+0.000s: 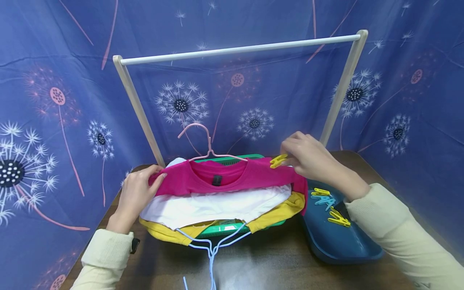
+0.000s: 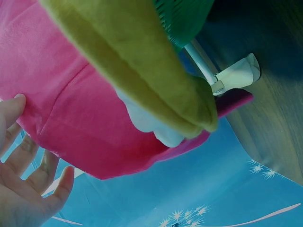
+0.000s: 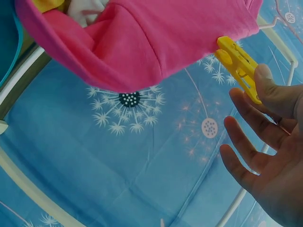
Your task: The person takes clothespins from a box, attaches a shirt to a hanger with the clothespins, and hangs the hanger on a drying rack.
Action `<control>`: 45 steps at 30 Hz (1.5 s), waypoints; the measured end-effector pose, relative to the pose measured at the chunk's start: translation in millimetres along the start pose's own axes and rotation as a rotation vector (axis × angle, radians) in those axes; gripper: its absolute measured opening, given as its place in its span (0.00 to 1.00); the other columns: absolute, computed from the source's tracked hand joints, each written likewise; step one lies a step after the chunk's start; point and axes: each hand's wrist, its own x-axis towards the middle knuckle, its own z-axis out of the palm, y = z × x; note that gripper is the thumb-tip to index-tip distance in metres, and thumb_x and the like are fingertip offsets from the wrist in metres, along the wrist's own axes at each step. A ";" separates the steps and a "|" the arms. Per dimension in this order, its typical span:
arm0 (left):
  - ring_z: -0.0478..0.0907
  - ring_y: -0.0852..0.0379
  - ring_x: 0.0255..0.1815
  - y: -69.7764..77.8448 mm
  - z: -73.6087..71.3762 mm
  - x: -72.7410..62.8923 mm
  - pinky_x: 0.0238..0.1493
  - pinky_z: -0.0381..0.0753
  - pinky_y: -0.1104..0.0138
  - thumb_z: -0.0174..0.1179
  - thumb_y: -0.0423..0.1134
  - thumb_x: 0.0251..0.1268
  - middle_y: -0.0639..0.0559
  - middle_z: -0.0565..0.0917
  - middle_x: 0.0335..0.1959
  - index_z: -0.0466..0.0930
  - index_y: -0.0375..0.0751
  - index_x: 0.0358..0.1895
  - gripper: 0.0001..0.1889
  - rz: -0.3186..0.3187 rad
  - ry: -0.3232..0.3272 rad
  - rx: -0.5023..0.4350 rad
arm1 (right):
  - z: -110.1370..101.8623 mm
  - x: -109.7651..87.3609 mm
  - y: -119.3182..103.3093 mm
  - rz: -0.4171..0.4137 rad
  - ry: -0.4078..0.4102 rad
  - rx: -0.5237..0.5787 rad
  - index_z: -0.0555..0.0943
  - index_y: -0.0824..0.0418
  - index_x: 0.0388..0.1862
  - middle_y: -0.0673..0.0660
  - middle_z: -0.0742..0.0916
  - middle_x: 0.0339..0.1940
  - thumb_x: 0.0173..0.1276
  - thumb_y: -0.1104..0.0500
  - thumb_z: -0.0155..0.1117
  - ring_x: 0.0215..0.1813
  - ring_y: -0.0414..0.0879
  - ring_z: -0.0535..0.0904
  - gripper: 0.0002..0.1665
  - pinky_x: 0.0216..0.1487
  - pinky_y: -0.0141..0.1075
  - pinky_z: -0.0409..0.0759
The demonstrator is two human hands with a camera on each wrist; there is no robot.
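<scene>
A magenta shirt [image 1: 177, 177] hangs on a pink hanger [image 1: 209, 152], its hook pointing up, above a white garment [image 1: 217, 205] and a yellow garment [image 1: 277, 213]. My left hand [image 1: 135, 191] pinches the shirt by its left shoulder edge; in the left wrist view the thumb lies on the pink cloth and the other fingers spread behind it. With thumb and forefinger my right hand [image 1: 308, 157] pinches a yellow clothespin [image 1: 278, 161]. The clothespin's tip meets the top edge of the right shoulder [image 3: 189, 38]; whether it bites the hanger is hidden.
Under the clothes is a green basket [image 1: 224, 230], with blue hangers [image 1: 212, 249] sticking out in front. A dark blue tub [image 1: 337, 249] at the right holds yellow clothespins [image 1: 338, 217] and light-blue clothespins [image 1: 322, 200]. Behind stands a wooden rack with a white rod [image 1: 239, 49].
</scene>
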 end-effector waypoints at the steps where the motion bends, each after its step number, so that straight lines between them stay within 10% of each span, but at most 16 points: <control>1: 0.80 0.47 0.26 -0.1 0.1 0.0 0.28 0.76 0.55 0.64 0.38 0.54 0.44 0.85 0.29 0.82 0.42 0.36 0.07 0.002 0.002 0.000 | 0.8 0.8 -0.1 0.003 -0.008 -0.001 0.77 0.59 0.27 0.53 0.82 0.28 0.48 0.67 0.71 0.44 0.52 0.75 0.11 0.40 0.44 0.71; 45: 0.81 0.44 0.28 -2.2 1.8 0.3 0.29 0.74 0.53 0.62 0.36 0.55 0.43 0.85 0.30 0.82 0.40 0.37 0.07 -0.009 -0.001 0.002 | 9.9 -22.3 27.2 0.153 -0.124 0.056 0.77 0.61 0.49 0.58 0.82 0.44 0.58 0.53 0.65 0.48 0.52 0.74 0.21 0.49 0.52 0.72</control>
